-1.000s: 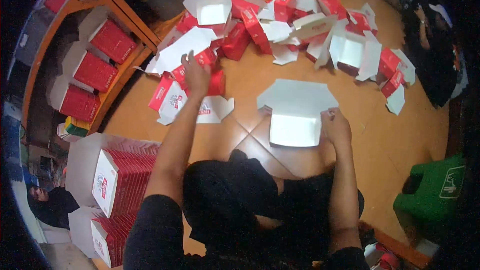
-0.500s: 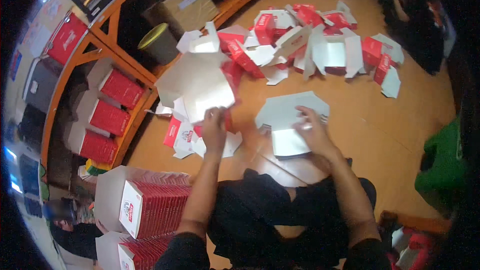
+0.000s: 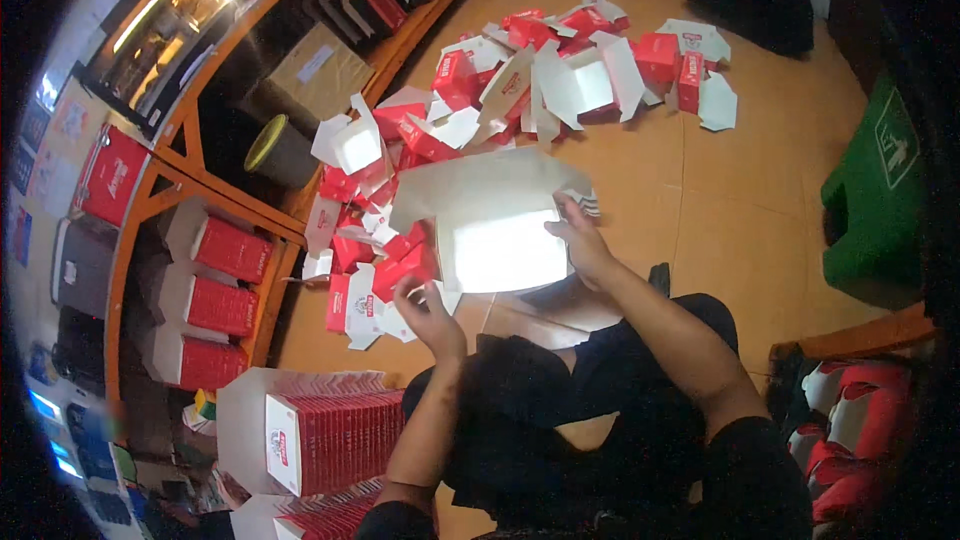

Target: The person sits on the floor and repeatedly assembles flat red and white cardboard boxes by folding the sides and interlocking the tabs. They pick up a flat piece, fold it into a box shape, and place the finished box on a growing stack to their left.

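An open red-and-white cardboard food box (image 3: pixel 505 250) lies in front of me, its white inside facing up and its wide flap at the far side. Layered flap edges at its right show that other boxes are nested with it. My right hand (image 3: pixel 585 245) grips the box's right edge, thumb on top. To the left of the box, my left hand (image 3: pixel 432 318) is held apart from it, fingers spread and holding nothing. Just beyond that hand sits a red box (image 3: pixel 408 265) from the loose heap.
Loose boxes (image 3: pixel 590 85) lie heaped across the floor ahead. Nested stacks (image 3: pixel 340 440) stand at my left, others on an orange shelf (image 3: pixel 275 305). A grey bin (image 3: pixel 275 155), a green bin (image 3: pixel 870 210) and a low orange stand (image 3: pixel 855 330) are around. Another person (image 3: pixel 755 0) is at the far right.
The box that my left hand carried at the left is now at centre, over the boxes there. My left hand has let go and my right hand grips its edge. The view has turned right.
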A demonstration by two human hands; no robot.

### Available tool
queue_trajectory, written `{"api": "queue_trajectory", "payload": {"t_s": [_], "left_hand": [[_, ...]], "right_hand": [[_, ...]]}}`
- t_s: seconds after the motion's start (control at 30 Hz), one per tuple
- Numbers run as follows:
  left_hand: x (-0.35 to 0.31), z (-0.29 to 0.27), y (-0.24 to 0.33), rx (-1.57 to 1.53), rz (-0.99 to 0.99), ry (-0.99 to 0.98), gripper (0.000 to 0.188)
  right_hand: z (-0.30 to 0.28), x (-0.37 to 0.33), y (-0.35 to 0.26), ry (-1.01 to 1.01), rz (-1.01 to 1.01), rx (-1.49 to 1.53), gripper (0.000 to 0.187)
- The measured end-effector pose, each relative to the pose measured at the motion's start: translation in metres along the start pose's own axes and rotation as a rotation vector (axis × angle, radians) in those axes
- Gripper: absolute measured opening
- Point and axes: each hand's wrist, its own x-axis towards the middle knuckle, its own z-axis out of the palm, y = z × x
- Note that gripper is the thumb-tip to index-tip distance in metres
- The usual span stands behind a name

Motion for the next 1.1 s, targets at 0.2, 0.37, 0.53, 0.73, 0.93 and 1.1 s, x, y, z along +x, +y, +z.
{"api": "queue_trajectory", "payload": {"t_s": [0.2, 0.37, 0.53, 0.73, 0.93, 1.1], "left_hand": [[0.054, -0.003, -0.025, -0.227, -0.132, -0.622, 0.051], [0.059, 0.01, -0.066, -0.63, -0.198, -0.833, 0.056], [0.037, 0.04, -0.048, -0.298, -0.351, -0.266, 0.063], [0.065, 0.031, -0.049, -0.513, -0.492, -0.174, 0.058], [0.075, 0.024, -0.067, -0.732, -0.383, -0.293, 0.046], [0.083, 0.013, -0.091, -0.105, -0.259, -0.502, 0.029]], "right_hand": [[0.0, 0.004, 0.006, -0.074, 0.053, -0.131, 0.038], [-0.002, 0.003, 0.0, -0.234, -0.061, -0.092, 0.028], [-0.007, -0.01, 0.03, -0.04, 0.414, -0.27, 0.081], [0.019, 0.009, 0.017, -0.236, 0.224, -0.256, 0.059], [-0.01, 0.035, 0.037, 0.078, 0.256, -0.454, 0.041], [-0.041, 0.054, 0.006, 0.344, 0.401, 0.005, 0.027]]}}
